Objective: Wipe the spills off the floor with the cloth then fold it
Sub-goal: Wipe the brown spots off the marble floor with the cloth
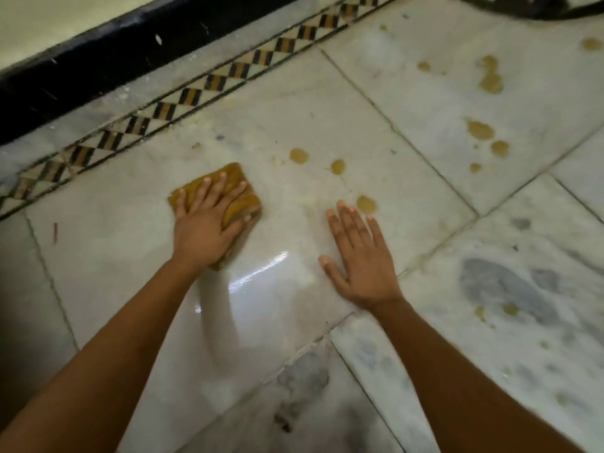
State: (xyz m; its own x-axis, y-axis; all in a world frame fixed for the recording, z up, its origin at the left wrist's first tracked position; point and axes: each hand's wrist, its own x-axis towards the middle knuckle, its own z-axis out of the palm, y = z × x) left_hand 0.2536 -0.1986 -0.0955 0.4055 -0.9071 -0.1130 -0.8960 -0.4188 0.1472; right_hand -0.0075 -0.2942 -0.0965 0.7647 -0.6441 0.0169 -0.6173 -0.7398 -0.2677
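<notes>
In the head view, your left hand (pixel 209 220) lies flat on the folded mustard-yellow cloth (pixel 236 174). Its fingers are straight and spread, pressing the cloth down, not curled around it. The cloth sits on the white marble floor (pixel 130 250), near the black-and-tan patterned border strip (pixel 209 83).

Your right hand (pixel 362 259) rests flat on the bare tile and holds nothing. Its fingertips are just beside the nearest yellow-brown spill drop (pixel 366 204). Two more drops (pixel 299 155) lie beyond, and a larger group of drops (pixel 479 129) is on the far-right tile.

I judge that much wiping remains and folding has not begun. Press with the whole palm and slide the cloth rightward over each drop in one pass, so the liquid is not smeared. Keep your supporting hand out of the wet spots, because the shiny tile may be slippery.
</notes>
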